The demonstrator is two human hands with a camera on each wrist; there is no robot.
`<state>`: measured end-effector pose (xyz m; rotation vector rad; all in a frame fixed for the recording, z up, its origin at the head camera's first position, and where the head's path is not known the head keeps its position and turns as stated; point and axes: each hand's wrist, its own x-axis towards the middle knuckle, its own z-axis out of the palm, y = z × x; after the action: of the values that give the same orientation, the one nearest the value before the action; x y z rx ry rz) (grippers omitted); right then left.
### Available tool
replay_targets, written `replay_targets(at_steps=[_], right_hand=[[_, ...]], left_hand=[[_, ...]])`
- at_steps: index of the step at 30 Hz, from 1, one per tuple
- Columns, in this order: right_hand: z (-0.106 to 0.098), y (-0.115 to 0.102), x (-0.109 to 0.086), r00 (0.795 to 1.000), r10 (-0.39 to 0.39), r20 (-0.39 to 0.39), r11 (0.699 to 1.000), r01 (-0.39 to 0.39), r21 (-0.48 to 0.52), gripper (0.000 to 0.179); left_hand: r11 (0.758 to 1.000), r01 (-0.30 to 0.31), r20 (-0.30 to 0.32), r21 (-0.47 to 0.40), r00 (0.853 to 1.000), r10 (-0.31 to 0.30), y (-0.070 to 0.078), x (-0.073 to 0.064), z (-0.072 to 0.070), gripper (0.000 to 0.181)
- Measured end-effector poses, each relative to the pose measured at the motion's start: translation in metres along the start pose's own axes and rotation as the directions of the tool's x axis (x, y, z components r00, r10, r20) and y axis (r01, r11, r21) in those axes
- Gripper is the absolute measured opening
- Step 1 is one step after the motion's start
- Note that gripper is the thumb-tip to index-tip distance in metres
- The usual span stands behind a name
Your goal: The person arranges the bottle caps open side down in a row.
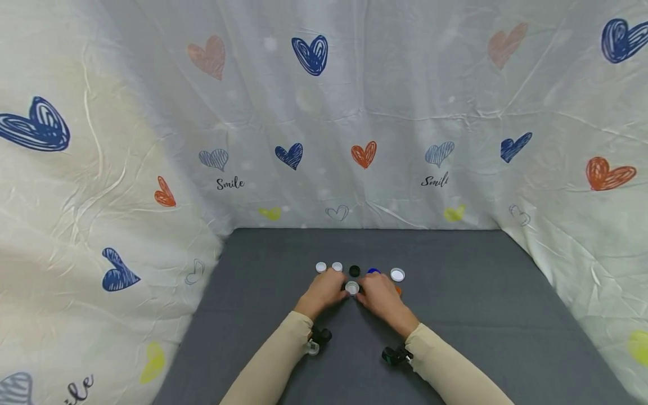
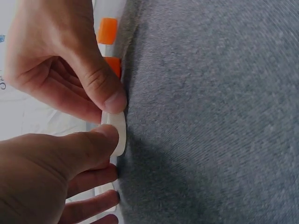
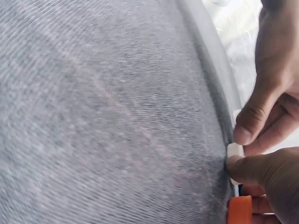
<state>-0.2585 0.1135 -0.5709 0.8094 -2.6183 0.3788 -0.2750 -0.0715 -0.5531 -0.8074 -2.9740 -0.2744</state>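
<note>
Between my two hands a round white cap sits on the grey table. My left hand pinches its left side, thumb at the near edge and fingers behind. From the other side my right hand pinches the same cap with thumb and finger. Up close in the left wrist view, both thumbs press the rim of the white cap. The right wrist view shows that cap too, partly covered by the thumbs. An orange cap stands beside my right hand, mostly hidden in the head view.
Behind the hands lie two small white caps, a black cap, a partly covered blue cap and a larger white cap. Curtains printed with hearts enclose the grey table at the back and sides.
</note>
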Motion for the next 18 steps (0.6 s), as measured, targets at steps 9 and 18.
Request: replay_targets(at_steps=[9,18], right_hand=[[0.0031,-0.0013,-0.0001,1.000,0.022,0.020,0.999,-0.022,-0.023,0.019],[-0.0046,-0.0020,-0.0042,1.000,0.007,-0.028,0.995,-0.004,0.096,0.015]], left_hand=[[0.999,0.018,-0.069,0.032,0.997,-0.016,0.0002,-0.0006,0.0049,0.022],[0.998,-0.018,-0.118,-0.062,0.993,0.010,-0.0006,-0.0086,0.0016,0.009]])
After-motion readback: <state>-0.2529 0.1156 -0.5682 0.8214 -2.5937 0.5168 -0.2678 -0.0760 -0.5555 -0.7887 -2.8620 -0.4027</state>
